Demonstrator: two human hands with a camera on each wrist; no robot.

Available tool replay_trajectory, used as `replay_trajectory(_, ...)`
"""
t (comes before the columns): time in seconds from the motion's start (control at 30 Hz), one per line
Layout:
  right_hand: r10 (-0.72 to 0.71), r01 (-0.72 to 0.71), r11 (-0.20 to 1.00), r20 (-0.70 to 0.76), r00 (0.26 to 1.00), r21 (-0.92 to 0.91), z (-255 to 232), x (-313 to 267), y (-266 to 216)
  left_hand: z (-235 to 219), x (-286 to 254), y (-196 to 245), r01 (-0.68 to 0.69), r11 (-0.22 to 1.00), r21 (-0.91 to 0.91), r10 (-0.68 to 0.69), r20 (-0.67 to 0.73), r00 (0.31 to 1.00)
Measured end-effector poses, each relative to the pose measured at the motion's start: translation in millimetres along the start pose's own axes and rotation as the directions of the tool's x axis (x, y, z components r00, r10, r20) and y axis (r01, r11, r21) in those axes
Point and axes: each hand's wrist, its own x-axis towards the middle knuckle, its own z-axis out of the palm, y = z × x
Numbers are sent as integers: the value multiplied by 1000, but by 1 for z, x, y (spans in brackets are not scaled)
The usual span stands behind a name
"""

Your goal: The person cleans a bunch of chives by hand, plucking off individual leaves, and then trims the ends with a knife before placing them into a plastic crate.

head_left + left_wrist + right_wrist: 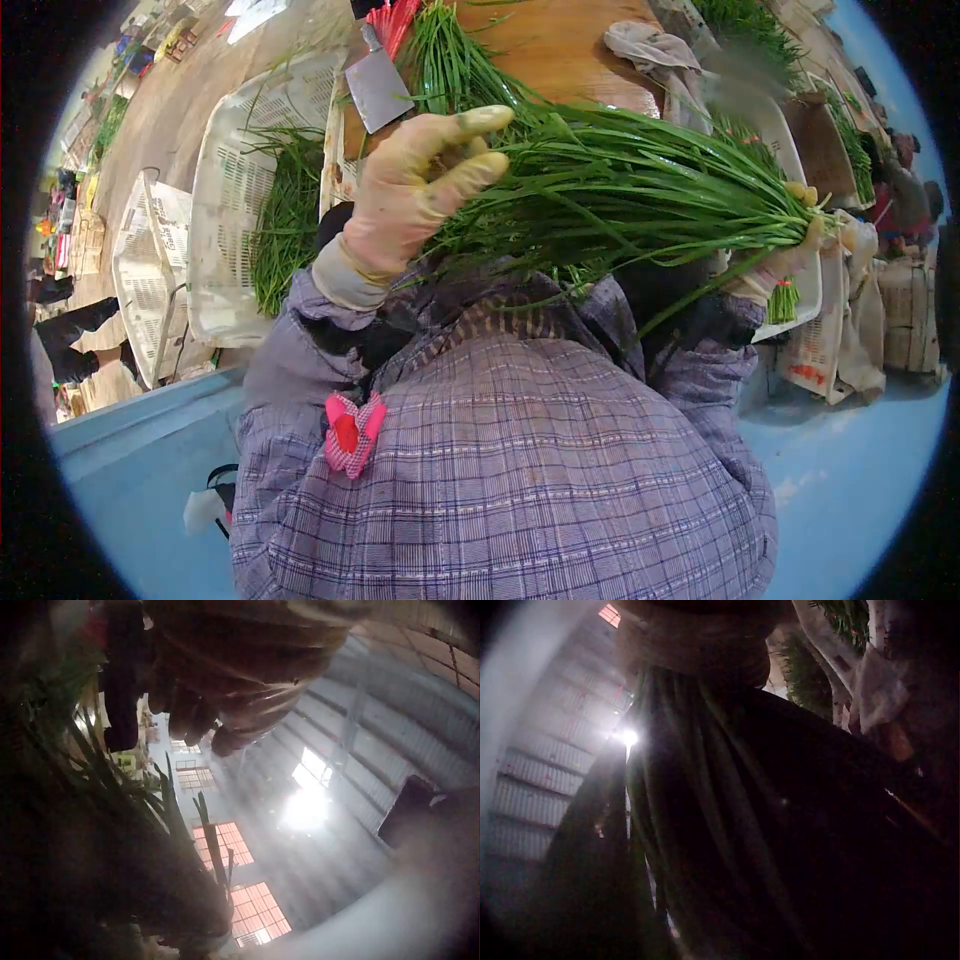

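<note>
A long bunch of green chives (pixel 620 180) stretches across the front of the body in the head view. My right hand (pixel 790 255), in a pale glove, grips the bunch near its gathered end at the right. The leaves fan out leftward. My left hand (pixel 420 190), in a yellow-stained glove, is raised beside the loose leaf tips with thumb and forefinger spread apart and nothing between them. The left wrist view shows the gloved left hand (pixel 240 667) above dark leaves. In the right wrist view, the right hand (pixel 694 645) encircles the dark, shadowed bunch (pixel 712 765).
Ahead is a wooden board (pixel 570 50) with more chives (pixel 445 60), a broad cleaver blade (pixel 380 92) and a crumpled cloth (pixel 650 48). A white plastic basket (pixel 222 200) holding loose chives (pixel 290 220) stands at left. Another basket (pixel 805 270) is beyond the right hand.
</note>
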Motion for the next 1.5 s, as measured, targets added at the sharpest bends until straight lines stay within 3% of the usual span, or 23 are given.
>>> replay_trajectory(0.07, 39, -41, 998, 40, 998, 56, 4, -1, 0, 8, 6, -1, -106, 972, 210, 81, 123, 989)
replay_trajectory(0.1, 38, -40, 998, 42, 998, 55, 7, -2, 1, 14, 10, -6, -107, 972, 209, 83, 123, 989)
replay_trajectory(0.17, 45, -51, 983, 38, 998, 176, 12, -4, 3, 28, 16, -11, -360, 880, 310, 324, 163, 932)
replay_trajectory(0.2, 42, -47, 984, 36, 998, 173, 13, -5, 2, 29, 20, -3, -382, 820, 427, 316, 218, 923)
replay_trajectory(0.23, 63, -72, 986, 61, 996, 149, 12, -5, 1, 31, 19, -6, -383, 821, 423, 317, 220, 922)
replay_trajectory(0.3, 82, -91, 988, 79, 994, 123, 12, -6, 1, 35, 19, -15, -346, 851, 395, 306, 162, 938)
replay_trajectory(0.33, 37, -37, 999, -9, 999, 26, 11, -4, 2, 37, 19, -18, -347, 852, 391, 305, 168, 937)
replay_trajectory(0.4, -55, 16, 979, -185, 981, -202, 21, -8, 7, 40, 19, -22, -274, 935, 225, 274, 32, 961)
replay_trajectory(0.43, -57, 18, 979, -190, 980, -204, 22, -4, 10, 41, 18, -21, -273, 936, 222, 272, 36, 962)
replay_trajectory(0.5, -57, 5, 980, -258, 964, -199, 27, 2, 17, 41, 16, -13, -128, 992, 9, 128, -132, 983)
replay_trajectory(0.57, -89, 21, 975, -302, 949, -223, 34, 4, 19, 30, 16, -2, -101, 995, -24, 95, -182, 979)
replay_trajectory(0.67, -132, 23, 969, -436, 890, -245, 36, 11, 18, 8, 10, 1, 119, 992, -38, -124, -297, 947)
replay_trajectory(0.77, -141, 40, 970, -421, 896, -239, 11, 25, 13, -4, -12, -26, 129, 991, -47, -135, -184, 974)
replay_trajectory(0.8, -137, 38, 971, -421, 897, -236, 10, 25, 12, -5, -19, -28, 289, 954, -79, -297, -113, 948)
replay_trajectory(0.83, -129, 26, 974, -457, 880, -224, 9, 24, 11, -4, -26, -32, 292, 953, -77, -300, -118, 947)
replay_trajectory(0.9, -116, 14, 978, -486, 866, -208, 11, 23, 11, 3, -39, -46, 265, 958, 107, -268, 15, 963)
replay_trajectory(1.0, -142, 26, 972, -495, 857, -233, -6, 27, 12, 12, -49, -62, 88, 914, 397, -144, 115, 983)
replay_trajectory(1.03, -138, 23, 972, -492, 860, -233, -13, 29, 11, 12, -52, -66, 90, 913, 397, -145, 109, 983)
replay_trajectory(1.1, -87, -7, 982, -478, 874, -190, -14, 29, 11, 15, -54, -67, 162, 879, 448, -274, 198, 941)
replay_trajectory(1.13, -84, -9, 982, -478, 874, -190, -15, 27, 11, 18, -58, -77, 130, 912, 390, -213, 178, 961)
replay_trajectory(1.27, -76, -49, 969, -484, 872, -241, -7, 21, 10, 27, -61, -76, 107, 894, 435, -164, 95, 982)
replay_trajectory(1.33, -77, -47, 970, -487, 870, -238, -5, 20, 12, 23, -61, -71, 278, 876, 394, -373, 189, 908)
replay_trajectory(1.5, -123, 14, 968, -421, 899, -252, -3, 21, 16, 22, -58, -64, 274, 841, 467, -391, 174, 904)
